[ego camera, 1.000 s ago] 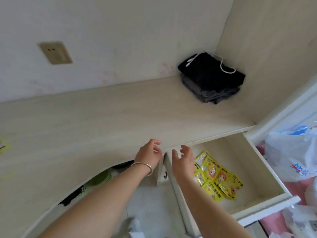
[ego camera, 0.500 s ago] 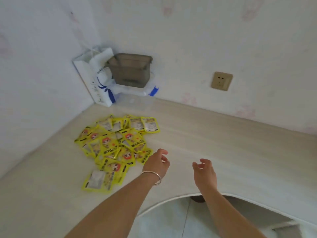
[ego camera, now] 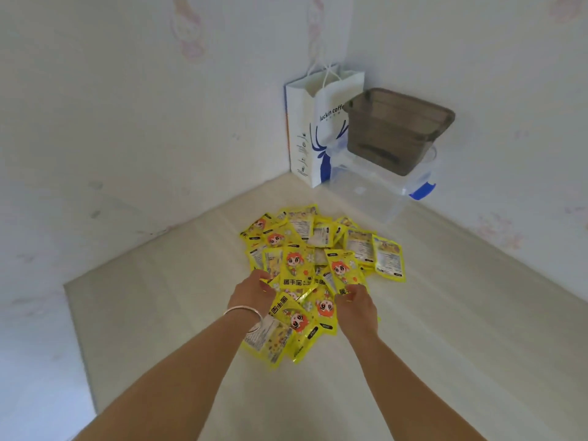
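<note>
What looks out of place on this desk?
The yellow packets lie in a loose heap on the desktop, overlapping at all angles, some face up, some face down. The left hand and right hand grip packets at its near edge. The brown bin seems to sit slightly skewed on the clear box.

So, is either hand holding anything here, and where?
The left hand grips the yellow packets at the pile's left edge; the right hand pinches the lower end of one packet. Nothing looks lifted yet.

I get one view only: head-worn wide-angle, pitched forward-down into desk (ego camera: 461, 338) corner. Close range; left hand (ego camera: 251, 294), right hand (ego camera: 358, 305), yellow packets (ego camera: 297, 265) mid-frame.
</note>
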